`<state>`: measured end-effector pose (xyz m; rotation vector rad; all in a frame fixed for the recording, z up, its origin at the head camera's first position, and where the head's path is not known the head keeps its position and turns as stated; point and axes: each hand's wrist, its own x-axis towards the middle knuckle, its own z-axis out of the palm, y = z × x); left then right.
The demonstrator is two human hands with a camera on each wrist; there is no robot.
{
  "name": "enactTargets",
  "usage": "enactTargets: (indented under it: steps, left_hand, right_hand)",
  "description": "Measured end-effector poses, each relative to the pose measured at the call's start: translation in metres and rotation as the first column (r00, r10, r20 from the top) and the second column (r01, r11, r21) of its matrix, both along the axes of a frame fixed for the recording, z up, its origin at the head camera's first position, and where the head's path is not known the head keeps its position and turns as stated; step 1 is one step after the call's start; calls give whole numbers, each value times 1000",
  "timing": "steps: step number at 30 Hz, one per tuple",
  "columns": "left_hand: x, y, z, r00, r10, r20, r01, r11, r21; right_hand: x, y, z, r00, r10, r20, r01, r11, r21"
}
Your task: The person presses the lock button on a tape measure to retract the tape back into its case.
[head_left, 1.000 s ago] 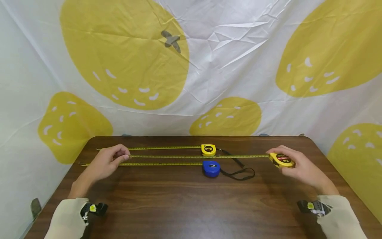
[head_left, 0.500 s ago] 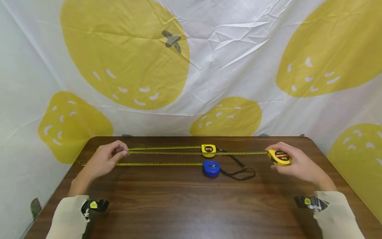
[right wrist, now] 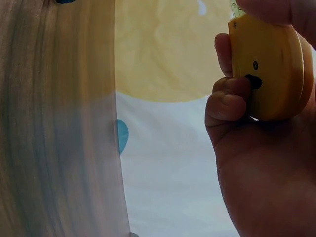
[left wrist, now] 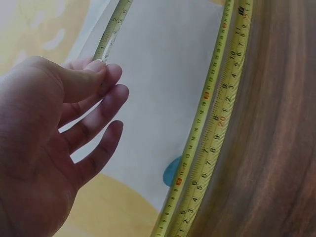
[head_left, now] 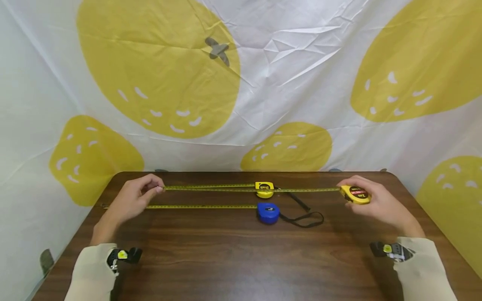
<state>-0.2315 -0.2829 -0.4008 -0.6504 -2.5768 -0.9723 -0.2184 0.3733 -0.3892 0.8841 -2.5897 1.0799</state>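
In the head view, my right hand point(head_left: 380, 203) grips the yellow case of a tape measure point(head_left: 355, 195) above the table's right side. Its drawn-out blade point(head_left: 301, 190) runs straight across to my left hand point(head_left: 129, 200), which pinches the end between thumb and index finger. The left wrist view shows the other fingers loosely bent beside that blade end point(left wrist: 111, 37). Behind the stretched blade lies another yellow tape measure point(head_left: 264, 185), partly crossed by it. Nearer to me rests a blue tape measure point(head_left: 268, 213). Both have blades extended leftward; my left hand hides parts of them.
Black wrist straps point(head_left: 303, 218) trail right from the two lying tape measures. The brown wooden table point(head_left: 241, 259) ends at a white sheet point(head_left: 196, 156) with yellow fruit prints, which hangs behind and along the sides.
Both hands have moved slightly away from me, carrying the stretched tape measure from between the two lying ones to over the rear yellow one. Both grips look unchanged.
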Motion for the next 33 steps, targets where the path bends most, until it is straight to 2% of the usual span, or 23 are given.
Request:
enactTargets:
  steps: [6, 19, 33]
  left_hand:
    - [-2, 0, 1, 1000, 9, -19, -9, 1000, 7]
    - [-3, 2, -2, 1000, -7, -3, 7, 999, 35]
    - [-6, 4, -10, 998, -24, 54, 22, 999, 38]
  right_hand:
    - [0, -1, 4, 1000, -19, -2, 19, 1000, -21]
    - [1, 1, 3, 1000, -19, -8, 19, 1000, -24]
    - [5, 9, 5, 1000, -24, 18, 24, 1000, 7]
